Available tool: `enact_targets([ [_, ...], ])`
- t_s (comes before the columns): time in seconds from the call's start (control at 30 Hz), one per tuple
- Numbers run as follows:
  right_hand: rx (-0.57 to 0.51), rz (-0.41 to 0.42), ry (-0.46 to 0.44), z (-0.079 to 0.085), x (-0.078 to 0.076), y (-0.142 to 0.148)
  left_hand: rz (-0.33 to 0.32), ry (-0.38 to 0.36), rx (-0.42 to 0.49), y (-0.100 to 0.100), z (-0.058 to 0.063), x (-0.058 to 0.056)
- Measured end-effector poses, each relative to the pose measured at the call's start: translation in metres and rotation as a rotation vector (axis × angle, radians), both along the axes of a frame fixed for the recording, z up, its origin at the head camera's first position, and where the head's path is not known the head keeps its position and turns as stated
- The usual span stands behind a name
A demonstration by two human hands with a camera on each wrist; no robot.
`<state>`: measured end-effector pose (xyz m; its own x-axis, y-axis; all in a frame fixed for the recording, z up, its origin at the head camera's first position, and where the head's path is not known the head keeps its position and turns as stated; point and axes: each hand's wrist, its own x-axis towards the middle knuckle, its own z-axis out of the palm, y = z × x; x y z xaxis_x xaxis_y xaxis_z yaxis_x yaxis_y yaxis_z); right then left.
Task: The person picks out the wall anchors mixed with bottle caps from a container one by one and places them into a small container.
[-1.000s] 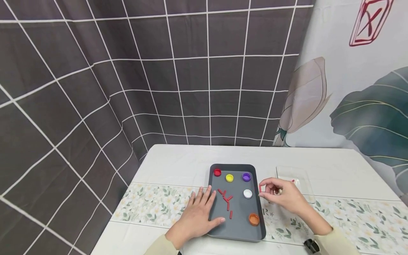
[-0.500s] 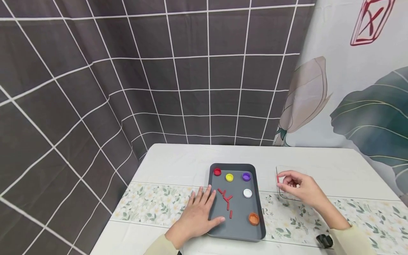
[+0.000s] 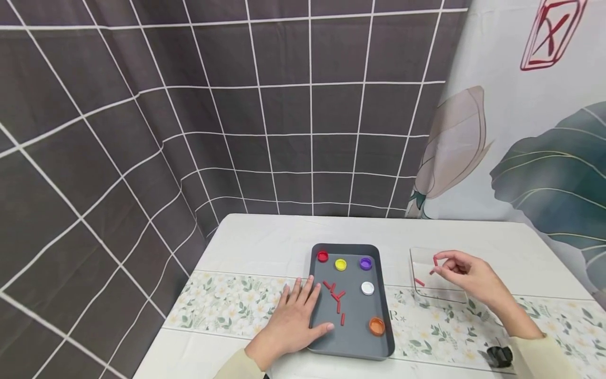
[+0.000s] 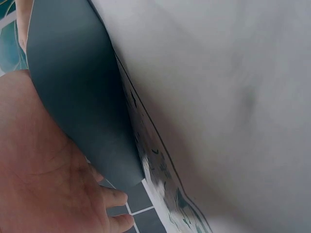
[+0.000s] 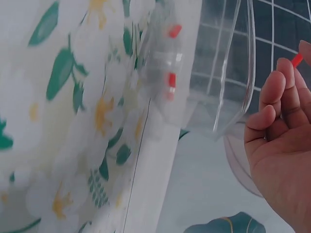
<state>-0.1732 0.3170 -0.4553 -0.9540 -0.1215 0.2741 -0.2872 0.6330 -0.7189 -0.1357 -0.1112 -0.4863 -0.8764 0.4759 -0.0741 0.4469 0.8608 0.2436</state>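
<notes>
Over the clear box [image 3: 437, 295], my right hand [image 3: 468, 273] pinches a short red stick [image 3: 435, 260] between thumb and fingertips. In the right wrist view that stick [image 5: 297, 60] shows at the fingertips. Another red stick [image 3: 419, 282] lies inside the box, and one more is partly visible just under the fingers. My left hand [image 3: 292, 321] rests with fingers spread against the left side of the grey tray [image 3: 352, 345], its thumb over the tray's rim. In the left wrist view the tray wall [image 4: 82, 87] stands beside the palm.
Inside the tray lie several red sticks [image 3: 338, 305] in a branching arrangement. Round caps sit around them: red [image 3: 322, 256], yellow [image 3: 340, 265], purple [image 3: 365, 263], white [image 3: 367, 288] and orange [image 3: 376, 326]. A flower-patterned band crosses the white table [image 3: 265, 242]; a dark grid curtain hangs behind.
My right hand has moved right from beside the tray to over the clear box, still pinching the red stick. The left hand and the tray's contents stay as they were.
</notes>
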Motion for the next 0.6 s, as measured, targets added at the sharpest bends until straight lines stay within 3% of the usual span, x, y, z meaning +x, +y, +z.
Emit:
enact_targets([
  [0.4, 0.006, -0.019, -0.055, 0.000, -0.005, 0.014, 0.000, -0.008, -0.011, 0.000, 0.001, -0.001],
  [0.6, 0.006, 0.004, -0.070, 0.002, -0.003, 0.001, 0.001, -0.015, -0.011, 0.000, 0.003, 0.001],
])
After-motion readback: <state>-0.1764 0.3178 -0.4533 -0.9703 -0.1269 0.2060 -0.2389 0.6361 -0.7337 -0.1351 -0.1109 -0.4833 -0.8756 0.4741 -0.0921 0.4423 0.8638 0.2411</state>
